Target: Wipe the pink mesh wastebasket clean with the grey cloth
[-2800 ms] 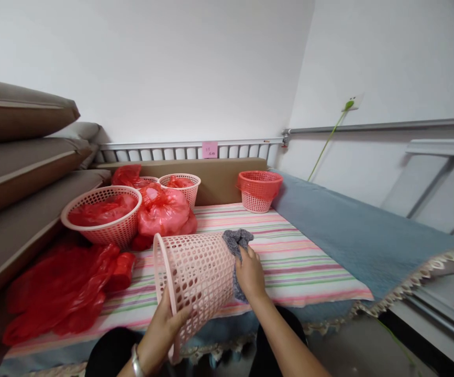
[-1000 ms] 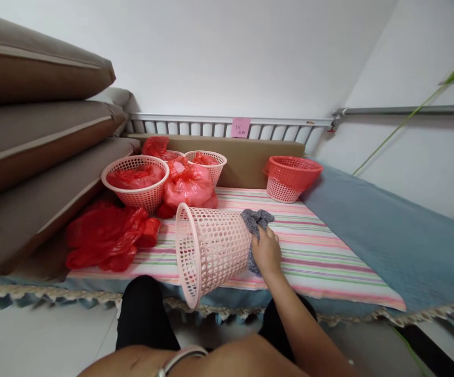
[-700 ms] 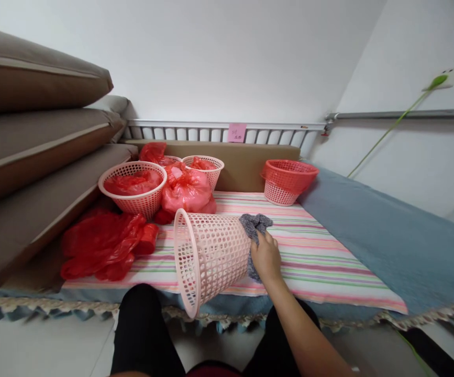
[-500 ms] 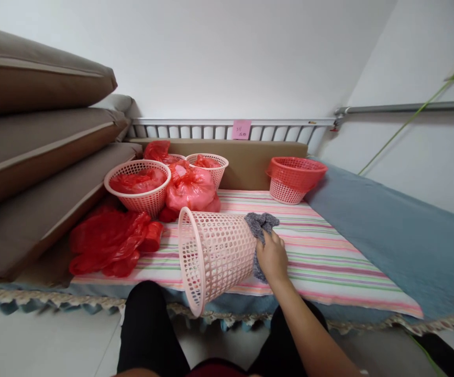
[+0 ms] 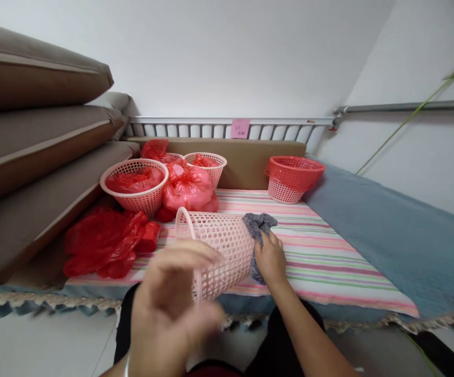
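A pink plastic mesh basket [image 5: 227, 246] lies on its side on the striped cloth, its open rim turned to the left. Against its base, my right hand [image 5: 270, 256] presses a grey cloth [image 5: 258, 225], fingers closed on the fabric. My left hand [image 5: 172, 303] is raised in front of the basket's rim, close to the camera and a little blurred. Its thumb and fingers are curved apart with nothing between them, and it covers the lower left of the basket.
Pink baskets [image 5: 132, 196] with red bags stand at the back left, beside a tied red bag [image 5: 189, 188]. Crumpled red plastic [image 5: 104, 241] lies in front. A red-lined basket [image 5: 289, 178] stands at the back right. Stacked cushions [image 5: 42, 136] rise on the left.
My left hand has come up into view from below and now reaches in front of the basket's rim. My right hand, the grey cloth and the basket have hardly moved.
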Tool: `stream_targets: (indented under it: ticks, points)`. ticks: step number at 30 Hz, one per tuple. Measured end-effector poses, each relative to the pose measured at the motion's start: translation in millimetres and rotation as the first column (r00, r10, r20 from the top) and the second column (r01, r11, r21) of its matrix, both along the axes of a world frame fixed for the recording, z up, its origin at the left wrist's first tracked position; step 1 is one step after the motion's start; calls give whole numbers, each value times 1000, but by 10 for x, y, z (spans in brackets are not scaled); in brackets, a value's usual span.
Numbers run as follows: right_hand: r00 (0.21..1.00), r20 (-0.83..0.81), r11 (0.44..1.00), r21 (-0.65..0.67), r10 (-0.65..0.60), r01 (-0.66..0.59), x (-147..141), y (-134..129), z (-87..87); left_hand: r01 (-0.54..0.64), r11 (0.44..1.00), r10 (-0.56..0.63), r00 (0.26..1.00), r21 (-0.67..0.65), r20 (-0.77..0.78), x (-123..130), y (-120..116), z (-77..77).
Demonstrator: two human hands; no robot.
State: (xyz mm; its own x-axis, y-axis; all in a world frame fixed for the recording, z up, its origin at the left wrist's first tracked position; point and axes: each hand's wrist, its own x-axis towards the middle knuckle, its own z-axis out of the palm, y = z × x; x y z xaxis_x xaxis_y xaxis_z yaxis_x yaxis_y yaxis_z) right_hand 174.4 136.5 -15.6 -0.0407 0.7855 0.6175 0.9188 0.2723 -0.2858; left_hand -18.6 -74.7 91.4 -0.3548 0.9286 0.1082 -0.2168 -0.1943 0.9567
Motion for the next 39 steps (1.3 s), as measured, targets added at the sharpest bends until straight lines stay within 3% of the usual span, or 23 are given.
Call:
stream_targets:
  ticks: [3, 4, 7, 10, 14, 20, 24, 27, 31, 35, 39]
  points:
    - [1000, 17, 1000, -4, -5, 5, -22, -15, 35, -250, 951, 265, 962, 179, -63, -108, 498, -56]
    - [1000, 22, 1000, -10, -11, 11, -32, -19, 52, -242, 962, 254, 963, 130, -85, -138, 619, -131]
    - [999, 29, 999, -31, -30, 31, -67, -33, 111, 40, 999, -38, 994, 15, -107, -151, 818, -395]
    - [1000, 22, 999, -51, -13, 14, -143, -79, 192, 132, 991, -132, 986, -12, -98, -62, 843, -548]
    - [993, -28, 991, -59, 119, -120, -426, -263, 405, 193, 978, -194, 981, -78, -4, 39, 802, -566]
    - [891, -102, 893, -38, 443, -448, -1069, -715, 844, 93, 995, -81, 950, 26, -302, -2, 781, -576]
    - [868, -108, 871, -23, 485, -490, -1140, -761, 879, 122, 992, -104, 922, 25, -373, -55, 818, -633]
    - [912, -59, 913, -8, 407, -408, -912, -525, 749, 220, 975, -209, 921, -5, -329, -73, 906, -750]
    - [994, -24, 992, -67, 108, -110, -393, -11, 518, 358, 931, -363, 926, -63, -100, -66, 1055, -921]
    - [992, -3, 979, -162, -124, 122, 7, 341, 373, 391, 920, -392, 920, -20, -20, -55, 1130, -984]
    - [985, -1, 968, -180, -175, 172, 4, 356, 363, 379, 925, -379, 925, -8, -3, -40, 1120, -1048]
